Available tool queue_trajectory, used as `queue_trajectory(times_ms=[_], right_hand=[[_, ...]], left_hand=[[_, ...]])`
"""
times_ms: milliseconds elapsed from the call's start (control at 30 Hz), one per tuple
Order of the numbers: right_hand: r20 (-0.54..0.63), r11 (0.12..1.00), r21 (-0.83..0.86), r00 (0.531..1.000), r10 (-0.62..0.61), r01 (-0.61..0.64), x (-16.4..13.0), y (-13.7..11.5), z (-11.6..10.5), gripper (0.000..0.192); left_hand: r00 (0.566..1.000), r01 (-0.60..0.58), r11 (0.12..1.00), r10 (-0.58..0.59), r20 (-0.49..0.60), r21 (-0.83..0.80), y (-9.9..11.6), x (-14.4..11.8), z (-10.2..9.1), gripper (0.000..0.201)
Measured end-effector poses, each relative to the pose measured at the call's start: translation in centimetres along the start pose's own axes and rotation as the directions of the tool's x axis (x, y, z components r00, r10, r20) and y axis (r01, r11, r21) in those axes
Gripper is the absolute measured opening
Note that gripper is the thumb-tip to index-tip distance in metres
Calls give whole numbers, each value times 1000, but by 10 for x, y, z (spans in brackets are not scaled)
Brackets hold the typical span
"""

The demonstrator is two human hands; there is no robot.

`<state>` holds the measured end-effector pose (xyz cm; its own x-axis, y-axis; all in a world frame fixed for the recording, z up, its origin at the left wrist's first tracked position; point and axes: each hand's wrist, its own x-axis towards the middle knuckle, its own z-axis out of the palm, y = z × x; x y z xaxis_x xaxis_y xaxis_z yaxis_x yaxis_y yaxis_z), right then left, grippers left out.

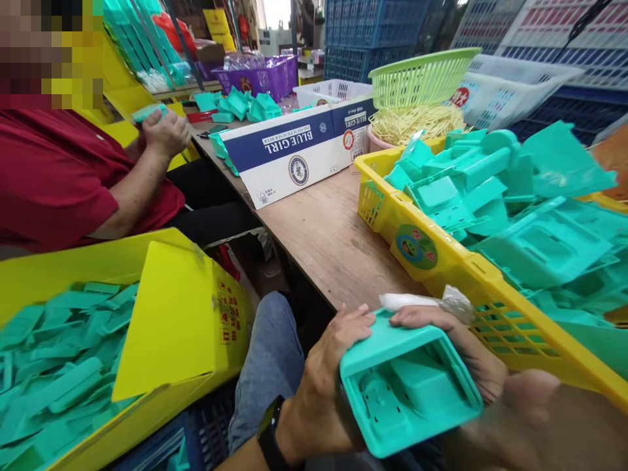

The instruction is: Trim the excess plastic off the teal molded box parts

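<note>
You held the teal moulded plastic tray in both hands, just in front of the yellow slotted plastic crate. Your left hand clasped its near-left end; your right hand curled round its far-right edge. Its long axis ran left to right.

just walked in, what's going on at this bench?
The person wearing the camera holds a teal plastic housing in both hands: left hand on its left side, right hand gripping the far edge, open side up. A yellow basket on the wooden table is piled with similar teal housings. A yellow box at lower left holds flat teal pieces. Across the table, a co-worker in a red shirt handles a small teal part.
</note>
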<state>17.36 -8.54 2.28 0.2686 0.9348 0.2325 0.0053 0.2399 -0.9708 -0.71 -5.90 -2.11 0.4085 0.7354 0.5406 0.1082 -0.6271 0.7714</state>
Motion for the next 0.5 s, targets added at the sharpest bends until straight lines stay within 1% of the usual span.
queue_trajectory(times_ms=[67, 167, 267, 300, 333, 367, 400, 433, 467, 500], right_hand=[[-2, 985, 152, 996, 84, -83, 1, -1, 1, 71], [-26, 979, 171, 993, 118, -112, 5, -5, 5, 67], [-31, 977, 177, 992, 123, -115, 9, -3, 15, 67], [-13, 980, 154, 991, 134, -130, 10, -1, 20, 67], [24, 987, 92, 991, 129, -130, 9, 3, 26, 65], [76, 993, -14, 991, 114, -113, 8, 8, 33, 63], [134, 987, -147, 987, 91, -71, 5, 14, 40, 58], [215, 959, -283, 975, 60, 3, 2, 21, 46, 51], [286, 914, -397, 957, 39, 82, -2, 30, 51, 44], [349, 875, -459, 937, 20, 152, -5, 38, 54, 39]], left_hand=[[998, 8, 1000, -10, -54, -26, 4, -1, 7, 90], [994, 7, 1000, -8, -105, -11, 9, 2, 11, 88], [993, 8, 999, -2, -119, 49, 10, 3, 4, 80], [994, 38, 998, -33, -105, 48, 10, -1, -1, 80], [991, 97, 995, -94, -94, 31, 10, -8, -8, 81], [981, 175, 985, -174, -87, 5, 10, -18, -17, 82], [955, 286, 958, -287, -78, -30, 10, -30, -28, 84], [911, 396, 917, -399, -103, -43, 11, -44, -40, 84], [860, 492, 870, -492, -137, -31, 13, -58, -52, 79], [757, 633, 774, -623, -196, -14, 14, -70, -65, 76]])
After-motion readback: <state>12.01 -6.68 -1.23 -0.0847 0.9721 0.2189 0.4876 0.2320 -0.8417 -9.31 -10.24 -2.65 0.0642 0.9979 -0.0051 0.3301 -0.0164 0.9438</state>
